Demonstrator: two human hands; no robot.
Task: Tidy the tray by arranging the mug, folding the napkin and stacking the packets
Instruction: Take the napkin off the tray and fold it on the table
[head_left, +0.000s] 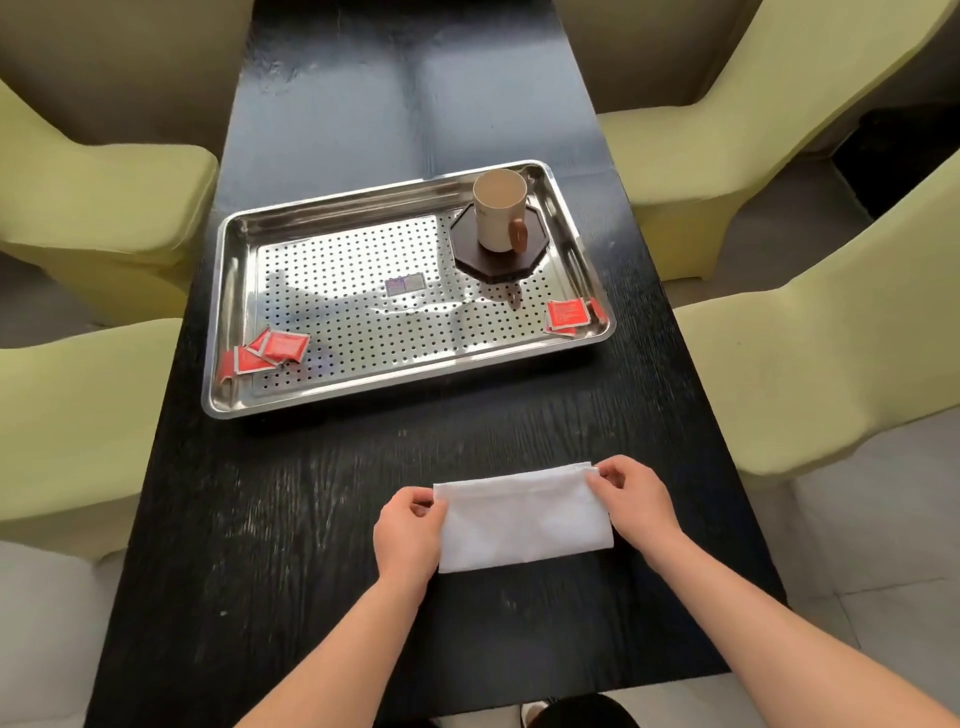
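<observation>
A white napkin (522, 519) lies folded into a rectangle on the black table, in front of the tray. My left hand (408, 535) pinches its far left corner and my right hand (631, 501) pinches its far right corner. The steel tray (249, 395) has a perforated floor. A cream mug (496, 208) with a brown handle stands upright on a dark octagonal coaster (524, 260) in the tray's far right corner. Red packets (272, 351) lie overlapping in the near left corner, and more red packets (566, 317) lie in the near right corner.
The black table (260, 545) is long and narrow. Yellow-green chairs (93, 218) stand close along its left side, and further yellow-green chairs (810, 364) along its right side. A small label (405, 285) sits in the middle of the tray floor.
</observation>
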